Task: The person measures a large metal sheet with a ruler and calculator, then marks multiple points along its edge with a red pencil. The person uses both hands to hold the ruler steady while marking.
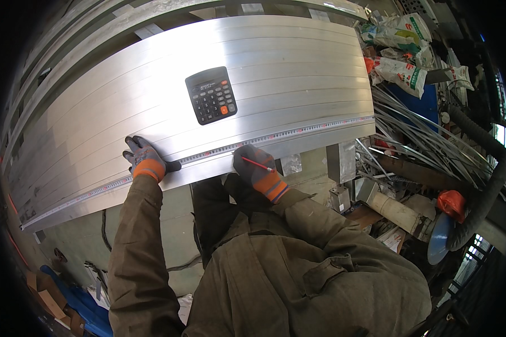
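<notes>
A steel tape measure (298, 131) stretches along the near side of a wide, shiny metal panel (287, 84) marked by long parallel seams. My left hand (145, 158), in a grey glove with an orange cuff, lies with fingers spread on the panel, its thumb reaching across the tape. Farther right, my right hand (258, 168), gloved alike, closes around a red pencil (257, 163) at the tape's near edge. The pencil's tip is hidden by the glove. A black calculator (211, 95) with grey and orange keys rests on the panel beyond both hands.
Metal rails (95, 36) run behind the panel. To the right are white printed sacks (402, 76), a pile of thin metal strips (427, 135), a thick dark hose (483, 196) and a red plastic bag (451, 205). Cardboard (50, 297) lies at the lower left.
</notes>
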A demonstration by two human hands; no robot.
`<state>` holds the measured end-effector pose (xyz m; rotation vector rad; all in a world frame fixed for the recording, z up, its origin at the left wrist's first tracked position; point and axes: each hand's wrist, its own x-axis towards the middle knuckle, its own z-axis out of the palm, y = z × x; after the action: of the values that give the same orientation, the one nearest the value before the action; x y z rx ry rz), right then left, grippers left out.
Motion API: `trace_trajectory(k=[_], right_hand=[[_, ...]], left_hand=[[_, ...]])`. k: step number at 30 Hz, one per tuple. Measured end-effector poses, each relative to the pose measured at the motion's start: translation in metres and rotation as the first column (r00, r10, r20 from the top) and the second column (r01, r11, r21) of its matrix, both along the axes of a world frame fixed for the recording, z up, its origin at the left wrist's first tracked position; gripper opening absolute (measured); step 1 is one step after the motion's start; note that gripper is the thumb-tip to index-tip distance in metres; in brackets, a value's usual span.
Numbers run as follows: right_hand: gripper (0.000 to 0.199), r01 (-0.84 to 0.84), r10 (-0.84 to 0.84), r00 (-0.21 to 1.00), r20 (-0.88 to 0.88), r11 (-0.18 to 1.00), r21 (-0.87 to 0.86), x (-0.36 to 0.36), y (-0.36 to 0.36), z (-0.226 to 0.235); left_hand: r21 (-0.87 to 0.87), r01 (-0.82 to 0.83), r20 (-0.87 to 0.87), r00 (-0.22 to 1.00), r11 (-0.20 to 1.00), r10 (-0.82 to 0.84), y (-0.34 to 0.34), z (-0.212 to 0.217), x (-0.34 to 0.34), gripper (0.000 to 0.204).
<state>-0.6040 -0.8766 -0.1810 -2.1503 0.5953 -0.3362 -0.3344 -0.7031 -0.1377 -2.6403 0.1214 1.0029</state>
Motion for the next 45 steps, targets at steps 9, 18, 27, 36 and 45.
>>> trace_trajectory(k=[9, 18, 27, 36, 45], right_hand=[[0.008, 0.002, -0.004, 0.998, -0.063, 1.0, -0.03, -0.004, -0.002, -0.011], [0.007, 0.144, -0.143, 0.989, 0.037, 0.989, -0.014, -0.021, -0.01, 0.013], [0.017, 0.191, -0.161, 0.978, -0.134, 0.948, 0.255, -0.069, -0.023, 0.057], [0.039, -0.191, 0.496, 0.863, -0.091, 0.488, 0.852, -0.045, 0.018, 0.111], [0.046, -0.649, 0.942, 0.17, 0.29, -0.114, 0.752, 0.003, 0.038, 0.072]], left_hand=[[0.008, 0.009, -0.002, 1.0, 1.0, -0.009, -0.002, 0.006, -0.002, 0.172], [-0.644, 0.476, 0.455, 0.868, 0.599, -0.199, 0.108, -0.003, -0.074, 0.132], [-0.402, -0.908, -0.884, 0.419, 0.12, 0.208, 0.296, 0.018, -0.327, 0.05], [-0.737, -0.601, -0.605, 0.791, 0.311, 0.095, 0.242, 0.096, -0.324, 0.051], [-0.585, -0.787, -0.729, 0.616, 0.196, 0.298, 0.225, 0.045, -0.319, 0.044]])
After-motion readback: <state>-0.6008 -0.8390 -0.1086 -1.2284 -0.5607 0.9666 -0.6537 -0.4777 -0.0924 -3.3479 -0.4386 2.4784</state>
